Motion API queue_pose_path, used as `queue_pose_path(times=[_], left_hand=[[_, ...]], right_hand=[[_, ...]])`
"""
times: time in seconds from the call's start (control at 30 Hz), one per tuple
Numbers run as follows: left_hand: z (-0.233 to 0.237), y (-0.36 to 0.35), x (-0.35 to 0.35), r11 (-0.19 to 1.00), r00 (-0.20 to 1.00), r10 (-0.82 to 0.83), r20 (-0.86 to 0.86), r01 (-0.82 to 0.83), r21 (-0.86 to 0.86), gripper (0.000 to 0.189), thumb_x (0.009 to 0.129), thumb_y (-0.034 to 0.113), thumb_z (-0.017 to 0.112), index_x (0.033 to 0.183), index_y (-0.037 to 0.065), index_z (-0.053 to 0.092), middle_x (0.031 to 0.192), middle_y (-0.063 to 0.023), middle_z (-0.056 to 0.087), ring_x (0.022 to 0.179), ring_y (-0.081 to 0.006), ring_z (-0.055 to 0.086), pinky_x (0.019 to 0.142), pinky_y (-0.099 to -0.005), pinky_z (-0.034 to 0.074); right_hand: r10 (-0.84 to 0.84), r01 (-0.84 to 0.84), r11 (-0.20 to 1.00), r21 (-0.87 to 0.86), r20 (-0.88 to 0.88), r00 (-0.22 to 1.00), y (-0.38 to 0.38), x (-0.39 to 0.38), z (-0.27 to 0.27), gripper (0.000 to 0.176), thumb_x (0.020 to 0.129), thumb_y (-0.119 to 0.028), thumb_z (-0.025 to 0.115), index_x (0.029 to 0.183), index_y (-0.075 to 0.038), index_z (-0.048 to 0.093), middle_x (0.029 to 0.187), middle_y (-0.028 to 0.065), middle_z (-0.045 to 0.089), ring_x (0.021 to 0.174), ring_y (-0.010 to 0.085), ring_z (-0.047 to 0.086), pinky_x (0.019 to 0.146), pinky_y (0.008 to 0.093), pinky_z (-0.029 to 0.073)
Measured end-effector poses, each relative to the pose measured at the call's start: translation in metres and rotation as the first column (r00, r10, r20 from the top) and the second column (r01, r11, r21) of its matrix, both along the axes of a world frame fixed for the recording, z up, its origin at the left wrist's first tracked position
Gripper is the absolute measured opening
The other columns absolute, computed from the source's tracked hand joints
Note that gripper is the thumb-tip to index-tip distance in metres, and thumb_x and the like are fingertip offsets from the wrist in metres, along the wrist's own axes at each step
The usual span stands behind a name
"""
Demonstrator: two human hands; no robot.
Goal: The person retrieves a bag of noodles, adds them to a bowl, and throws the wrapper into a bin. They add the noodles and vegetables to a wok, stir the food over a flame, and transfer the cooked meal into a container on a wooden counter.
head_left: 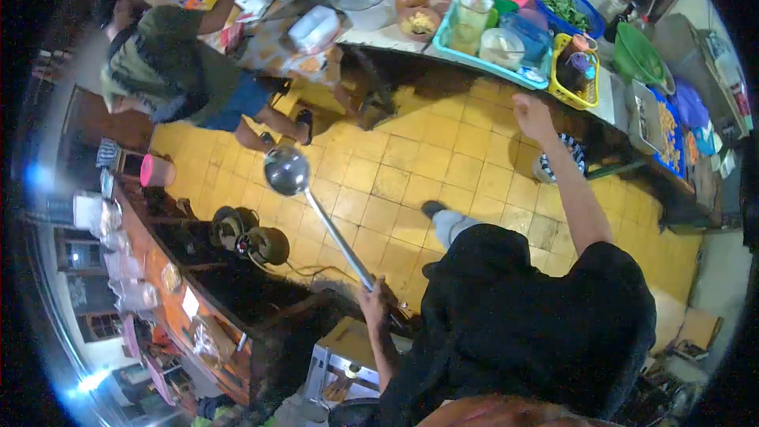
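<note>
My left hand (378, 300) is closed round the handle of a long metal ladle (286, 171); its round, shiny bowl is raised over the yellow floor toward the upper left. On the right, my right arm stretches out toward the counter. My right hand (534, 117) has its fingers curled in, with no object visible in it. It is just in front of a turquoise tray (447, 49) with containers and a yellow basket (587, 101) with bottles, touching neither as far as I can see.
Another person (178, 63) stands at the counter's left end. Bowls of chopped food, a green colander (639, 54) and a blue tray (672, 138) line the counter. Left are an orange-brown table (170, 308), a pink bucket (158, 171) and a burner (265, 245). A striped-topped bucket stands below the counter.
</note>
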State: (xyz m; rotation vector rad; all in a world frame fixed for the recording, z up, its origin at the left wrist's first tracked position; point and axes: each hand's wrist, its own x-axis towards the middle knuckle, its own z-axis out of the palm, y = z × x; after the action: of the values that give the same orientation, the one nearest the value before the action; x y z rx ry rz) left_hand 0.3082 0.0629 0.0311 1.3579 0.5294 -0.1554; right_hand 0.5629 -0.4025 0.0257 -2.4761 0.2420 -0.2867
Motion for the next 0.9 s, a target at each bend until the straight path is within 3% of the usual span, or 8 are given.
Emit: queue_pose_path(times=[0.03, 0.17, 0.27, 0.33, 0.43, 0.7, 0.87, 0.9], left_hand=[[0.002, -0.019, 0.01, 0.994, 0.994, 0.05, -0.095, -0.059, -0.089, 0.016, 0.089, 0.01, 0.056, 0.083, 0.009, 0.042, 0.053, 0.0027, 0.04, 0.039, -0.0073, 0.039, 0.035, -0.0242, 0.033], [0.013, -0.071, 0.061, 0.993, 0.979, -0.086, -0.182, 0.098, 0.057, 0.018, 0.088, 0.011, 0.058, 0.082, 0.008, 0.042, 0.053, 0.0018, 0.04, 0.039, -0.0075, 0.038, 0.035, -0.0245, 0.033], [0.0, -0.103, 0.104, 0.98, 0.97, -0.137, -0.199, 0.163, 0.117, 0.018, 0.087, 0.012, 0.059, 0.081, 0.009, 0.043, 0.053, 0.0027, 0.04, 0.038, -0.0068, 0.037, 0.035, -0.024, 0.03], [0.012, -0.135, 0.143, 0.967, 0.963, -0.19, -0.193, 0.217, 0.134, 0.018, 0.087, 0.013, 0.06, 0.08, 0.009, 0.043, 0.054, 0.0031, 0.04, 0.039, -0.0064, 0.037, 0.035, -0.0239, 0.029], [0.035, -0.171, 0.195, 0.953, 0.935, -0.244, -0.257, 0.28, 0.115, 0.02, 0.087, 0.014, 0.061, 0.079, 0.009, 0.043, 0.054, 0.0037, 0.041, 0.04, -0.006, 0.037, 0.036, -0.0237, 0.029], [0.047, -0.206, 0.258, 0.853, 0.868, -0.353, -0.349, 0.452, 0.262, 0.022, 0.084, 0.018, 0.065, 0.078, 0.006, 0.047, 0.054, 0.0025, 0.042, 0.044, -0.0065, 0.04, 0.039, -0.0251, 0.031], [0.05, -0.204, 0.271, 0.895, 0.878, -0.203, -0.434, 0.346, 0.281, 0.023, 0.081, 0.021, 0.068, 0.079, 0.004, 0.052, 0.055, -0.0011, 0.044, 0.047, -0.0106, 0.041, 0.043, -0.0298, 0.035], [0.057, -0.206, 0.277, 0.762, 0.856, -0.313, -0.412, 0.485, 0.429, 0.023, 0.081, 0.021, 0.068, 0.079, 0.003, 0.053, 0.056, -0.0024, 0.045, 0.048, -0.0119, 0.042, 0.045, -0.0309, 0.036]], right_hand=[[0.034, -0.007, 0.972, -0.233, 0.113, 0.993, -0.017, 0.015, 0.006, 0.028, 0.082, -0.019, 0.055, 0.106, -0.007, 0.062, 0.093, 0.0178, 0.065, 0.084, 0.0319, 0.063, 0.078, 0.0406, 0.051], [-0.005, 0.067, 0.944, -0.324, 0.189, 0.982, -0.061, 0.119, 0.013, 0.027, 0.081, -0.019, 0.054, 0.103, -0.007, 0.064, 0.101, 0.0203, 0.063, 0.089, 0.0332, 0.062, 0.081, 0.0433, 0.049], [0.066, -0.105, 0.87, -0.482, -0.097, 0.993, -0.09, 0.192, -0.017, 0.023, 0.079, -0.01, 0.055, 0.098, -0.011, 0.067, 0.096, 0.0132, 0.065, 0.092, 0.0368, 0.06, 0.081, 0.0415, 0.049], [-0.066, -0.218, 0.697, -0.683, -0.365, 0.929, -0.097, 0.217, -0.023, 0.023, 0.077, -0.009, 0.052, 0.093, -0.01, 0.068, 0.098, 0.0129, 0.066, 0.1, 0.0343, 0.059, 0.086, 0.0424, 0.046], [-0.003, -0.242, 0.736, -0.633, -0.361, 0.933, -0.113, 0.229, -0.064, 0.021, 0.08, -0.015, 0.052, 0.09, -0.007, 0.069, 0.098, 0.0135, 0.067, 0.101, 0.0305, 0.06, 0.083, 0.0428, 0.047], [0.011, -0.195, 0.816, -0.544, -0.323, 0.946, -0.136, 0.242, -0.034, 0.02, 0.081, -0.016, 0.051, 0.091, -0.007, 0.067, 0.09, 0.0113, 0.066, 0.082, 0.0292, 0.066, 0.071, 0.0432, 0.053], [0.133, -0.314, 0.824, -0.472, -0.378, 0.916, -0.143, 0.247, -0.076, 0.019, 0.076, -0.018, 0.056, 0.086, -0.008, 0.069, 0.092, 0.0152, 0.066, 0.084, 0.0304, 0.067, 0.069, 0.0424, 0.055], [0.127, -0.297, 0.855, -0.425, -0.384, 0.915, -0.142, 0.245, -0.07, 0.019, 0.075, -0.017, 0.056, 0.087, -0.008, 0.069, 0.092, 0.0159, 0.066, 0.084, 0.031, 0.067, 0.07, 0.0432, 0.055]])
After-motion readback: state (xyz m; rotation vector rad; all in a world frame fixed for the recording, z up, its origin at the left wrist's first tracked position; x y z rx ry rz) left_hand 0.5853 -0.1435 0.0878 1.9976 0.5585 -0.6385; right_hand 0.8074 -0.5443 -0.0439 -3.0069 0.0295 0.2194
